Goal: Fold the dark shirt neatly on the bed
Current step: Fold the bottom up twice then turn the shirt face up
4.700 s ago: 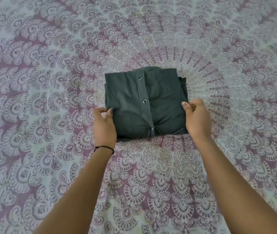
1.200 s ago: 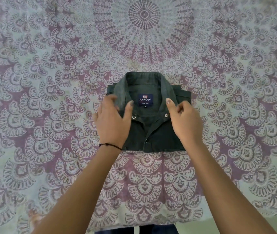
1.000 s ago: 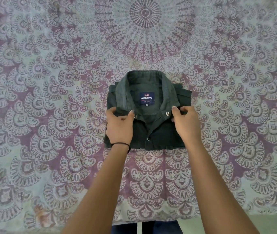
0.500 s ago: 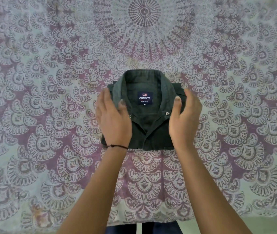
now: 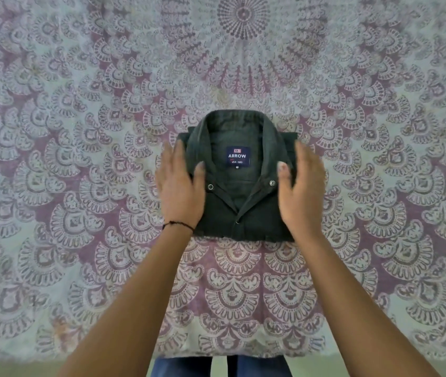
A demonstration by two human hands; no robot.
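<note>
Now, dark shirt [image 5: 243, 213] between left hand [image 5: 182, 191] and right hand [image 5: 302, 191], both flat and unclenched over its sides, earlier collar [image 5: 235, 118] pinch let go.

On my screen a printed bedspread [image 5: 80, 131] filled nearly the whole view, pale grey-green with rings of purple and white scalloped fans. Its round medallion [image 5: 243, 13] sat at the top centre, with dark spokes spreading out from it. A faint rusty blotch [image 5: 58, 323] marked the cloth low on the left. Below the spread's near edge I saw a strip of pale green floor [image 5: 12, 370]. Blue denim [image 5: 183, 367] showed at the bottom middle, split by a dark gap.
</note>
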